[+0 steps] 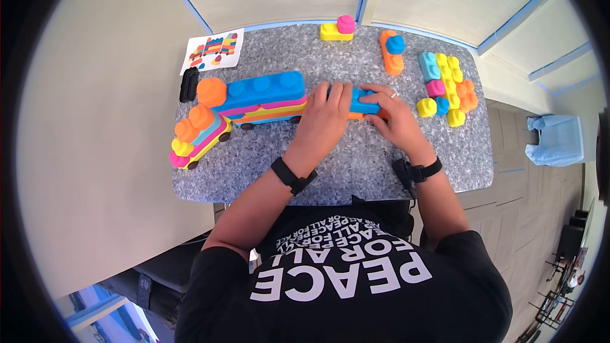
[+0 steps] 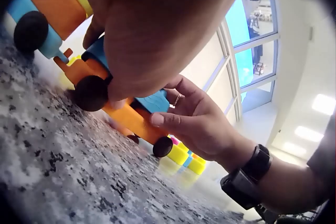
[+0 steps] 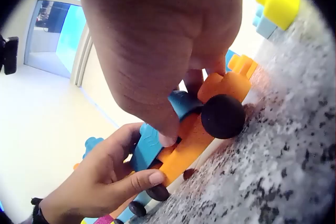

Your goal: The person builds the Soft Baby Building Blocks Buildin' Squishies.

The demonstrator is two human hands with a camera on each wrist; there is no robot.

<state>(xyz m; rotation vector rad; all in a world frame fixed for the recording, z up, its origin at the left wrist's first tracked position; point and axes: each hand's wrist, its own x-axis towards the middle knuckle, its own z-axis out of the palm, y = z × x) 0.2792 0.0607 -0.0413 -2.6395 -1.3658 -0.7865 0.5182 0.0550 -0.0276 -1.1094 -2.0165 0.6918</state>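
Note:
An orange toy wagon base [image 2: 137, 124] with black wheels stands on the granite-look table. On top of it sits a blue building block [image 1: 364, 103], slightly tilted over the base in the right wrist view. My left hand [image 1: 323, 119] holds the near-left end, thumb against the orange side and fingers behind the block. At the other end my right hand [image 1: 401, 126] grips the blue block between thumb and fingers. Just left of my left hand is a longer block wagon [image 1: 270, 98], with a blue top over pink, yellow and orange layers. Its hitch lies close to the orange base's hitch in the left wrist view.
A block engine [image 1: 202, 132] stands at the table's left. Behind it are a picture sheet [image 1: 213, 51] and a black case [image 1: 189, 84]. Loose blocks lie at the back: a yellow-pink pair [image 1: 337, 30], an orange-blue piece [image 1: 392, 51], and a multicoloured cluster [image 1: 448, 86] at right.

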